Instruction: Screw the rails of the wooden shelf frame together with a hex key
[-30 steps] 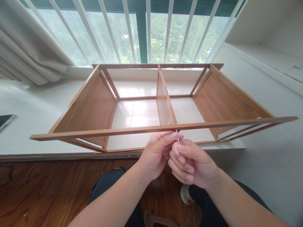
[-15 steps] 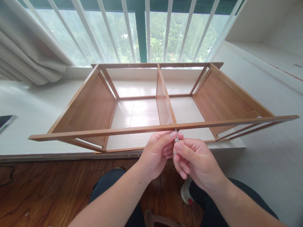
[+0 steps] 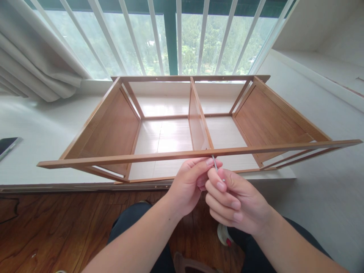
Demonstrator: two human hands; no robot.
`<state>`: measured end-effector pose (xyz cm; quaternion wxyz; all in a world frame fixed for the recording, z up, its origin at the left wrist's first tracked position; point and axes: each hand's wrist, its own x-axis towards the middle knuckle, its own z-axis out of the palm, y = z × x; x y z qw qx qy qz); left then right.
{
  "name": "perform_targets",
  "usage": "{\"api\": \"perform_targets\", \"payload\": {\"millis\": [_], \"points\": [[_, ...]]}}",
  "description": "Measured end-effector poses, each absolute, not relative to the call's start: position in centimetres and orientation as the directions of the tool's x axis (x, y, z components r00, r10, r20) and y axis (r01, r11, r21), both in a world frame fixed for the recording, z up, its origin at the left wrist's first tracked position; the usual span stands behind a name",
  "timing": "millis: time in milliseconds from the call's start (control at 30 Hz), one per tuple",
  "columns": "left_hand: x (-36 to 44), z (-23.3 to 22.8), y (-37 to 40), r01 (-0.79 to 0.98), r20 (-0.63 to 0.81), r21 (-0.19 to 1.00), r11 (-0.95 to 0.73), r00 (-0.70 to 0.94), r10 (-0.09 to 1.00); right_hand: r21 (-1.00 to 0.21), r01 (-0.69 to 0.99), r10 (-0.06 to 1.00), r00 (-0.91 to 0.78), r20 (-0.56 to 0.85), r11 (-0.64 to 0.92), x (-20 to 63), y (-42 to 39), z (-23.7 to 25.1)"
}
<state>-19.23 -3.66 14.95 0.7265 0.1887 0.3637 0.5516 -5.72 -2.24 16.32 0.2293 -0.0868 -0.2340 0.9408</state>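
A wooden furniture frame (image 3: 167,154) with side panels and a middle divider lies on a white ledge. At the middle of its near rail, a thin grey hex key (image 3: 215,163) meets the wood, just below the divider's end. My left hand (image 3: 189,184) pinches the key's upper part with thumb and fingers, close under the rail. My right hand (image 3: 234,197) is closed around the lower end, fingers curled, with a bit of metal showing by the thumb. Any screw head at the key's tip is hidden.
The white ledge (image 3: 34,151) bears a dark flat device (image 3: 8,146) at the left. A barred window (image 3: 148,41) stands behind, with a grey curtain (image 3: 36,57) at left. A white wall (image 3: 321,182) is at right. Below is wooden flooring (image 3: 71,227).
My right hand has turned and its fingers have curled further around the lower end of the hex key. The key tilts slightly more. My left hand stays in place.
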Motion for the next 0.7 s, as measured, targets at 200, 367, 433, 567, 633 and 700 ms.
{"api": "perform_targets", "payload": {"millis": [200,367,433,567,633,700], "points": [[-19.2,14.9,-3.7,-0.665,-0.31,0.681,0.308,0.119,0.943,-0.403,-0.396,0.424,-0.905,0.022,-0.825,-5.8,-2.3,16.2],[-19.2,14.8,-3.7,-0.667,-0.315,0.673,0.319,0.131,0.94,-0.352,-0.415,0.418,-0.905,0.072,-0.839,-6.1,-2.5,16.1],[-19.2,14.8,-3.7,-0.67,-0.317,0.671,0.319,0.131,0.94,-0.338,-0.428,0.424,-0.901,0.089,-0.838,-6.2,-2.6,16.0],[-19.2,14.7,-3.6,-0.677,-0.325,0.66,0.326,0.134,0.936,-0.355,-0.433,0.431,-0.898,0.091,-0.828,-6.4,-2.6,15.6],[-19.3,14.7,-3.6,-0.679,-0.326,0.657,0.328,0.136,0.935,-0.368,-0.438,0.435,-0.895,0.094,-0.821,-6.4,-2.6,15.4],[-19.3,14.7,-3.6,-0.681,-0.329,0.653,0.331,0.138,0.934,-0.377,-0.442,0.437,-0.894,0.104,-0.814,-6.5,-2.6,15.2]]}}
